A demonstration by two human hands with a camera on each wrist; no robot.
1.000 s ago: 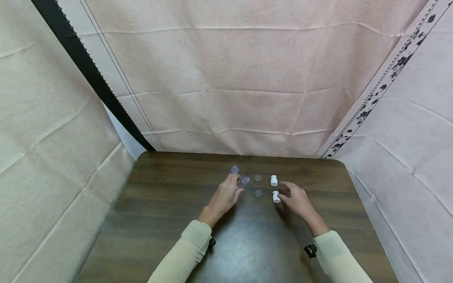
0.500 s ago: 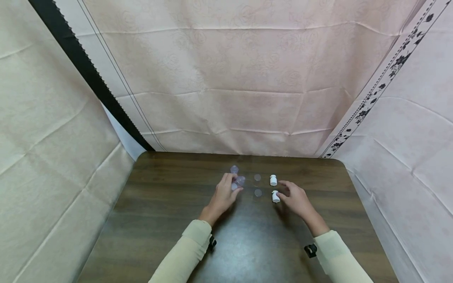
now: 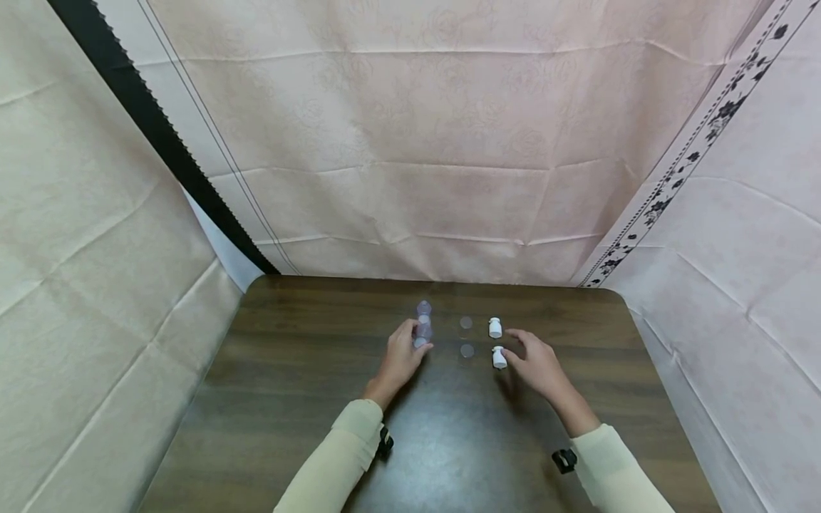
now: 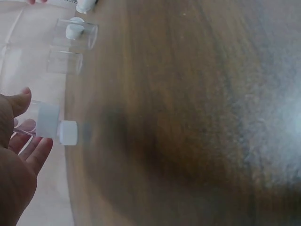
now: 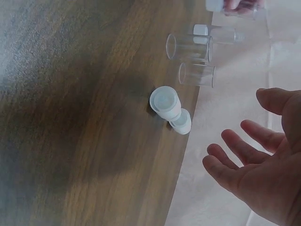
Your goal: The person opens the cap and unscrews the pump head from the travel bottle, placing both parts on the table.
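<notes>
My left hand (image 3: 399, 356) grips a small clear bottle with a white lower end (image 4: 48, 120), thumb on one side and fingers on the other. It is held upright at the table, close to a second such bottle (image 5: 214, 34), which has a narrow clear tip. My right hand (image 3: 534, 362) hovers with fingers spread and nothing between them. Just left of it stand two small white bottle-shaped pieces, a nearer one (image 3: 499, 358) and a farther one (image 3: 495, 328). In the right wrist view the hand (image 5: 258, 155) is apart from them.
Two clear cylinders, one nearer (image 3: 467, 350) and one farther (image 3: 466, 323), stand between the bottles and the white pieces. The brown wooden table (image 3: 308, 399) ends at a pale cloth curtain (image 3: 410, 206) behind, with more cloth at both sides.
My left hand has carried the clear bottle leftward, from a tilted pose to upright in front of the other bottle. The right hand stays nearly still beside the white pieces.
</notes>
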